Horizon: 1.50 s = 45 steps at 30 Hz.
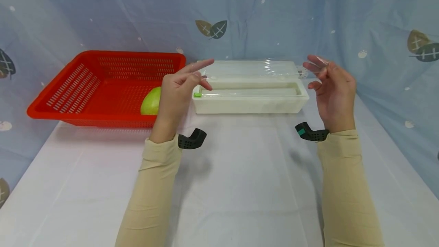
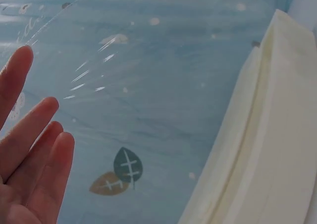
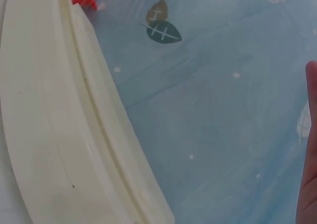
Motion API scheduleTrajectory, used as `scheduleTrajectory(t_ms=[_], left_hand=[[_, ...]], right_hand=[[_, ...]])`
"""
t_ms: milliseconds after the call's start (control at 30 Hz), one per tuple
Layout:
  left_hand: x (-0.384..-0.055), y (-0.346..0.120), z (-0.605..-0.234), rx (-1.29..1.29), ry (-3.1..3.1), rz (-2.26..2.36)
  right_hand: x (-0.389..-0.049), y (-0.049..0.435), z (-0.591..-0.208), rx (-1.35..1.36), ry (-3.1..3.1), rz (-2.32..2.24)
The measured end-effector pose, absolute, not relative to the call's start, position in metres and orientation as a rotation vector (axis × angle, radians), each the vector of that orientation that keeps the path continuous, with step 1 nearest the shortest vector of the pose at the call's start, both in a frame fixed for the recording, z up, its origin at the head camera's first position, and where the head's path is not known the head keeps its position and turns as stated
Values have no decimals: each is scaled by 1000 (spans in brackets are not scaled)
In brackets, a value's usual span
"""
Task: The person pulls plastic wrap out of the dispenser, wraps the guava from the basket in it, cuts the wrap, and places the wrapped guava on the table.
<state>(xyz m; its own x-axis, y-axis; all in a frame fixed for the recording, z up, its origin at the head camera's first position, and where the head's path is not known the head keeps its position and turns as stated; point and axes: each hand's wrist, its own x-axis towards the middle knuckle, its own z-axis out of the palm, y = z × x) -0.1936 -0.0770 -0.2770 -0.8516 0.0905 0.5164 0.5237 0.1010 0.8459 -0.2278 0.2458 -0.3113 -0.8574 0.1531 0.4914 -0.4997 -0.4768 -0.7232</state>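
A sheet of clear cling film [image 1: 267,68] is stretched between both hands, its glints also showing in the left wrist view. My left hand [image 1: 178,90] pinches the film's left end near the thumb, with the index finger pointing out to the right. On the other side my right hand [image 1: 334,90] pinches the right end between thumb and fingers. Below and behind the film stands a white cling film dispenser [image 1: 252,104], its lid [image 1: 240,68] raised at the back. A small green piece [image 1: 197,95] sits at the left of its front edge. The right wrist view shows just a sliver of one finger.
A red plastic basket [image 1: 92,117] stands at the left, beside the dispenser. In it lies a yellow-green fruit [image 1: 150,102], partly hidden by my left hand. A white cloth [image 1: 240,186] covers the table, and a blue patterned curtain [image 1: 291,14] hangs behind.
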Motion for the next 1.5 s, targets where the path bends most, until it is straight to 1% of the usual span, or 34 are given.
scheduleTrajectory(t_ms=[300,700,1000,1267,1500], left_hand=[[-197,-77,-278,-665,-1949,-1994],[-198,-79,-280,-718,-1789,-2207],[-197,-81,-281,-869,-1664,-2276],[-199,-78,-282,-983,-1538,-2276],[-197,-85,-278,-1116,-1506,-2255]], right_hand=[[-225,244,-308,527,-1374,2299],[-226,243,-305,581,-1320,2400],[-225,240,-302,583,-1264,2473],[-221,240,-300,653,-1210,2472],[-216,241,-296,615,-1247,2488]])
